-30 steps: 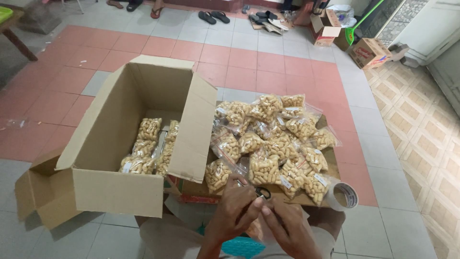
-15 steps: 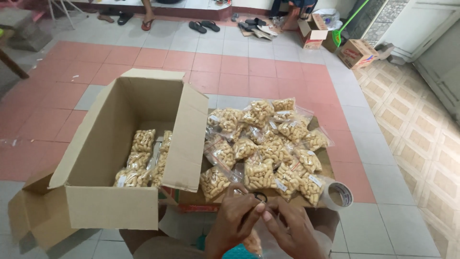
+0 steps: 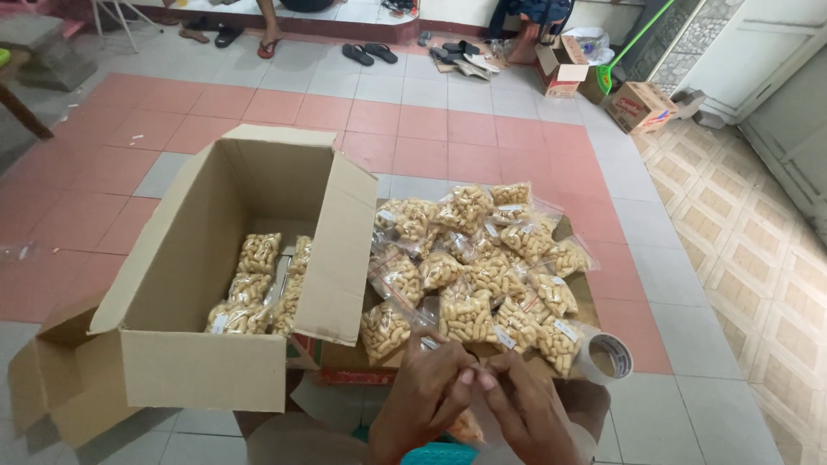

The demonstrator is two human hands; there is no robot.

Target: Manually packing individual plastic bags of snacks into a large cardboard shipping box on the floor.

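My left hand [image 3: 426,396] and my right hand [image 3: 527,412] meet at the bottom centre, fingertips pinched together over the top of a clear plastic bag [image 3: 475,418] with something orange inside. What sits between the fingertips is hidden. Just beyond my hands, a pile of clear bags of pale puffed snacks [image 3: 482,267] lies on flattened cardboard [image 3: 594,301]. To the left stands an open cardboard box [image 3: 207,362] with more snack bags [image 3: 254,288] on its bottom. A roll of clear tape [image 3: 608,357] lies to the right of my hands.
Several sandals [image 3: 370,52] lie on the tiled floor at the back. Two small cardboard boxes [image 3: 560,65] [image 3: 642,105] and a green-handled dustpan [image 3: 607,79] stand at the back right. Another person's foot [image 3: 269,43] shows at the top. A table leg [image 3: 21,108] is at far left.
A small black ring seen between my fingertips earlier is now hidden by my closed fingers. The view has shifted slightly; the hands stay in the same place.
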